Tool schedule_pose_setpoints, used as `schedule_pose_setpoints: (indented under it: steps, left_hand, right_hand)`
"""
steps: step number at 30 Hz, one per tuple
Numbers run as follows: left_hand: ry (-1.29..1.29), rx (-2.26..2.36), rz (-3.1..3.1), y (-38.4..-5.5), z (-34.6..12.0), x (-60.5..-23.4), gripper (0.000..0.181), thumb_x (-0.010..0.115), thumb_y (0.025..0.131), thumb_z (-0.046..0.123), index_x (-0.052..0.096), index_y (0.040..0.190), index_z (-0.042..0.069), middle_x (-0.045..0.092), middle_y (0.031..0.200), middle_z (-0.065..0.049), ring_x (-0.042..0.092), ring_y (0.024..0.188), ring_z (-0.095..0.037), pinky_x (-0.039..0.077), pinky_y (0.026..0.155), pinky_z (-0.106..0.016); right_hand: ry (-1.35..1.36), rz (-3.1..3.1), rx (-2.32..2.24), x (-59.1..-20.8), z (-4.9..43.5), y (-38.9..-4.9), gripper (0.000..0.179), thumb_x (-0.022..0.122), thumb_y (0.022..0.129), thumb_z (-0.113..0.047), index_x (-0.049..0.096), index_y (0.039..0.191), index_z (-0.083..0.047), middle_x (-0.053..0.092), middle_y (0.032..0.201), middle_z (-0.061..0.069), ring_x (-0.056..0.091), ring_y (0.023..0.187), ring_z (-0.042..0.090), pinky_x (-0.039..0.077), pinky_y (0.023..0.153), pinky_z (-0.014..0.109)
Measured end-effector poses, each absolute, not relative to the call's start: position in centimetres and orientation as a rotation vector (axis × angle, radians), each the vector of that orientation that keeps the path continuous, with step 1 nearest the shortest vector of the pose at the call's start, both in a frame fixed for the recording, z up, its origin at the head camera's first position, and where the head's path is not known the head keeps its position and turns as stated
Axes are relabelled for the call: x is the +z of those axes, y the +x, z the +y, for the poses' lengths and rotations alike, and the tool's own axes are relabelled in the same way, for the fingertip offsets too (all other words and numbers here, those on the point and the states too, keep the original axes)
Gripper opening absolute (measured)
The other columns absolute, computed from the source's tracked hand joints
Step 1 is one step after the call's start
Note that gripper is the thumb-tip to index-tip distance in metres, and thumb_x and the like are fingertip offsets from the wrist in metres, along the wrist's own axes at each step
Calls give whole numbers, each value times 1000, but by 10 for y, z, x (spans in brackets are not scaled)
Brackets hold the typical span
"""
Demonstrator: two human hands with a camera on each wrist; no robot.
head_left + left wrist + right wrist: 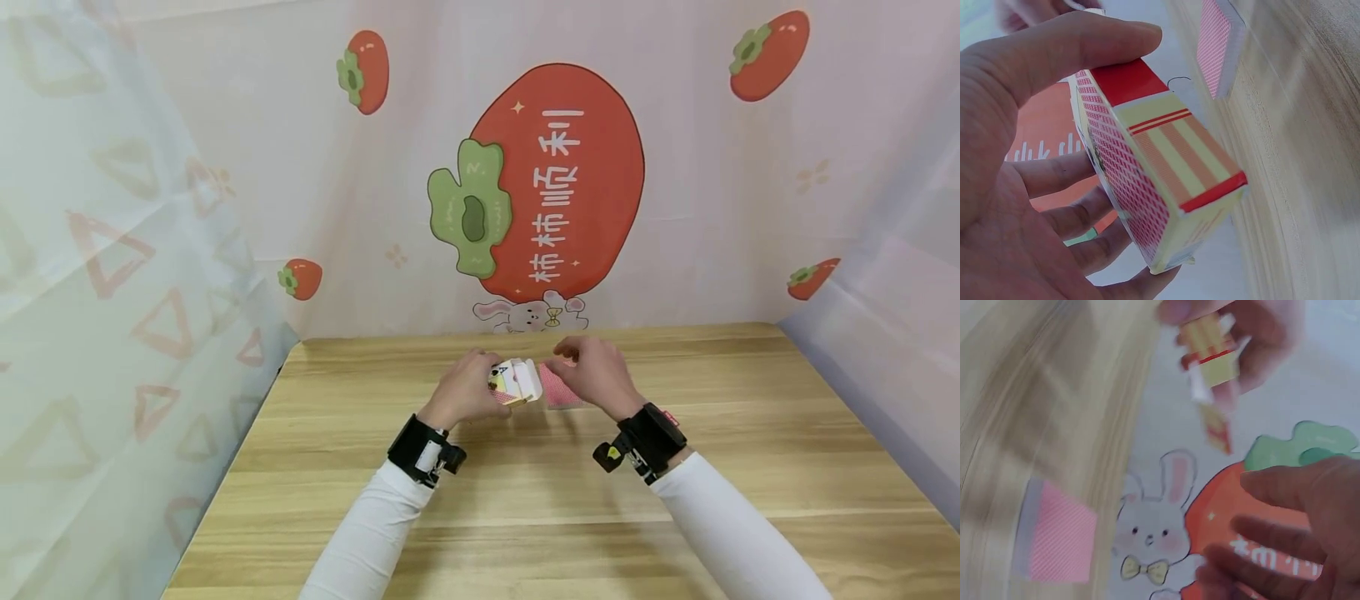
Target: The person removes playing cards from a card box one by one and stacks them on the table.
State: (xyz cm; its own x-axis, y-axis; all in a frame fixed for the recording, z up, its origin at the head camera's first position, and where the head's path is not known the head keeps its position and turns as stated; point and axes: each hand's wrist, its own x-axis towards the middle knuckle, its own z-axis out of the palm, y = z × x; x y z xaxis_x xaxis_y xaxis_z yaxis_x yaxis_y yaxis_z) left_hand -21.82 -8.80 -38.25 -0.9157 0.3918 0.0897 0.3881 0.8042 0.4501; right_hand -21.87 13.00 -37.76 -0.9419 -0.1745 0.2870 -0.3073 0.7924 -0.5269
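My left hand [471, 387] grips a playing card box [1154, 156], thumb on one narrow side and fingers around the other. The box has red lattice print, cream and tan stripes, and a flap standing open at its right end in the head view. A deck of cards [1063, 534] with a pink-red patterned back lies on the table just right of the box. Over that deck is my right hand [596, 375], its fingers loosely bent with nothing between them. In the right wrist view the thumb and fingers are apart, away from the deck.
The wood-grain table [525, 517] ends at a cloth backdrop [690, 208] printed with persimmons and a rabbit. Another cloth wall [150, 333] rises along the left side. Each wrist wears a black strap with a small camera.
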Motion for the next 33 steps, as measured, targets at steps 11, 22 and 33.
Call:
schedule_pose_setpoints:
  steps: [11,22,33]
  left_hand:
    - [741,697,2983,-218,-88,-382,71,84,54,31,58,116,9,51,104,-1,48,85,-13,41,69,-28]
    - [763,700,2965,-218,-86,-380,71,83,54,32,57,116,10,49,98,1,48,82,-13,41,66,-26]
    - [778,685,2970,-220,-86,-384,69,83,55,34,57,115,11,48,97,2,48,82,-13,41,65,-26]
  right_hand:
    - [662,-2734,1297,-371,114,-213,13,67,81,-19,71,93,-14,63,84,-5,55,71,16,46,60,30]
    - [663,-2818,1358,-380,110,-217,5,69,80,-23,69,80,-17,63,78,-4,57,68,16,45,59,31]
    - [577,-2831,1350,-389,106,-223,11,73,75,-24,67,73,-15,61,69,-3,56,62,15,44,55,30]
